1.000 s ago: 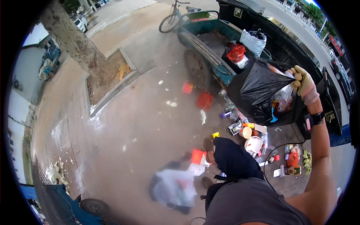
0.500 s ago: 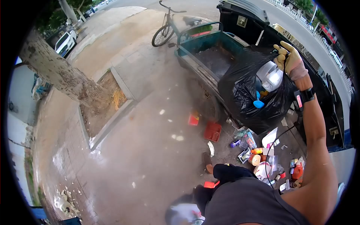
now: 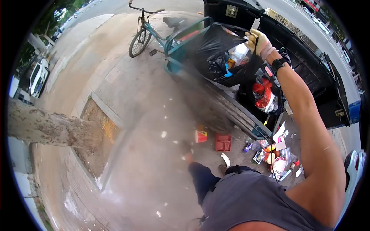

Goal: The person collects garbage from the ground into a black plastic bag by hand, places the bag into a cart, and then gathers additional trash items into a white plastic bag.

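One gloved right hand closed around black bag

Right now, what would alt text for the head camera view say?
A gloved right hand holds up an open black bag of rubbish over a teal cart. A dark bin stands alongside, and litter lies strewn on the pavement.

The person wore a grey sleeveless top, dark trousers, a black wristband and, on the right hand, a pink-cuffed cream glove.
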Motion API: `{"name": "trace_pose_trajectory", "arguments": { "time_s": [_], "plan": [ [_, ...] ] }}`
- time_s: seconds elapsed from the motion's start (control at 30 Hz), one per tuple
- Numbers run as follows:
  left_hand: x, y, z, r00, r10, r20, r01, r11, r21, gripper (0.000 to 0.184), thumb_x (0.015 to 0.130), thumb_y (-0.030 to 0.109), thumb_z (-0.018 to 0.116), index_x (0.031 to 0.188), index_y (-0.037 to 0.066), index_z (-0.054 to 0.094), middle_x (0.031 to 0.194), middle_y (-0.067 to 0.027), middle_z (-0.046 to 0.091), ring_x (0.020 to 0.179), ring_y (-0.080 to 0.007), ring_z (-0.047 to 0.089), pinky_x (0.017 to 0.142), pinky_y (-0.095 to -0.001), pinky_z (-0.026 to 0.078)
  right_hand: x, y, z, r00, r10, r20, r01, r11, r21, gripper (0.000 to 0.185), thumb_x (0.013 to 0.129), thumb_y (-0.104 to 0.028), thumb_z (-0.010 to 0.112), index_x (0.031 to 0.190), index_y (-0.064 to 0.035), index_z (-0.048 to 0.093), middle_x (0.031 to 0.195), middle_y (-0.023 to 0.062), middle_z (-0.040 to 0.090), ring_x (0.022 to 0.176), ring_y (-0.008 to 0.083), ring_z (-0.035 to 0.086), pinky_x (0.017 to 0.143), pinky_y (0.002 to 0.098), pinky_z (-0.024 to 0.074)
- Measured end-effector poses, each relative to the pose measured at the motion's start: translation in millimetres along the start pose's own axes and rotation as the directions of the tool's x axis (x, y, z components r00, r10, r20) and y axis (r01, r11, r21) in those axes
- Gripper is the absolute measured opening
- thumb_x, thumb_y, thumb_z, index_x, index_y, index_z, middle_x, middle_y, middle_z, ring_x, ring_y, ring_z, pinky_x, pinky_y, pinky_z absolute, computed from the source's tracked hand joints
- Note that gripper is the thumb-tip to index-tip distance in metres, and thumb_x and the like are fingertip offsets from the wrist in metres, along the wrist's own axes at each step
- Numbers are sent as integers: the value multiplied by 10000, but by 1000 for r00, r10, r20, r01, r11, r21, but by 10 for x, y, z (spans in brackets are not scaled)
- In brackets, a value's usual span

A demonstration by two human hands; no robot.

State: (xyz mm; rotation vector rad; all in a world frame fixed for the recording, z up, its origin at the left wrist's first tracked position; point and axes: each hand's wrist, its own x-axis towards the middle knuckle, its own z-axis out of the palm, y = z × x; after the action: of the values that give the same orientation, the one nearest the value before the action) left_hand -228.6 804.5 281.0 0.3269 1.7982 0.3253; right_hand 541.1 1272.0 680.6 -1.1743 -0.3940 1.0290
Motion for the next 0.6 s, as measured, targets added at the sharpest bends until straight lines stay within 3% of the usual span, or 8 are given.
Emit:
{"name": "trace_pose_trajectory", "arguments": {
  "time_s": [0.1,0.17,0.27,0.33,0.4,0.47,0.57,0.6],
  "plan": [
    [413,663,-228,999,-43,10,42,998,53,442,1037,325,594,1371,36,584,1256,-115,663,993,-251,647,787,-416,545,671,623,-265,994,111,-23,-113,990,-80,376,1032,-385,570,744,-144,602,556,-50,534,470,155,512,674,343,535],
    [638,1101,-471,997,-71,6,70,992,102,433,1035,324,594,1357,35,595,1241,-118,670,970,-251,654,766,-413,549,877,794,-231,926,131,-355,-151,988,-29,547,1023,-409,570,521,-229,452,496,-49,486,456,172,518,709,366,555],
    [942,1587,-821,993,-114,3,112,979,169,420,1033,322,596,1337,32,611,1218,-124,682,937,-252,664,736,-408,554,1028,808,-420,911,174,-374,-183,983,12,359,1013,-404,597,826,-99,629,545,-22,552,493,174,548,681,359,550],
    [1109,1887,-1030,991,-137,5,133,968,212,412,1031,320,597,1323,30,622,1202,-128,689,914,-252,671,715,-405,558,1123,872,-551,914,346,-213,-330,938,108,355,1010,-399,607,976,-46,633,602,-1,604,529,186,574,650,357,540],
    [1248,2098,-1200,988,-157,6,150,956,251,404,1029,319,597,1309,29,633,1187,-131,696,892,-252,677,695,-402,562,1061,1045,-533,859,397,-325,-386,917,100,343,1012,-391,613,955,-54,639,617,30,616,541,216,580,642,374,532],
    [1346,2250,-1357,985,-171,1,165,948,271,397,1027,318,598,1295,27,644,1171,-135,704,869,-252,684,675,-399,565,1212,1431,-1004,857,502,-119,-503,864,22,302,1021,-351,606,930,-66,651,651,49,634,575,228,597,709,377,542],
    [1429,2348,-1558,983,-182,3,173,942,287,388,1025,315,600,1274,25,660,1148,-141,715,836,-253,694,644,-394,571,1154,1871,-1112,910,401,-101,-413,890,-194,223,1074,-215,511,942,-88,639,821,36,669,736,208,646,767,374,544],
    [1439,2331,-1617,982,-189,9,180,944,276,385,1024,315,600,1267,24,665,1141,-142,718,825,-253,697,634,-392,573,1194,1849,-1048,886,444,-131,-460,878,-135,224,1074,-220,513,947,-84,638,822,36,666,740,209,646,770,374,544]
  ]
}}
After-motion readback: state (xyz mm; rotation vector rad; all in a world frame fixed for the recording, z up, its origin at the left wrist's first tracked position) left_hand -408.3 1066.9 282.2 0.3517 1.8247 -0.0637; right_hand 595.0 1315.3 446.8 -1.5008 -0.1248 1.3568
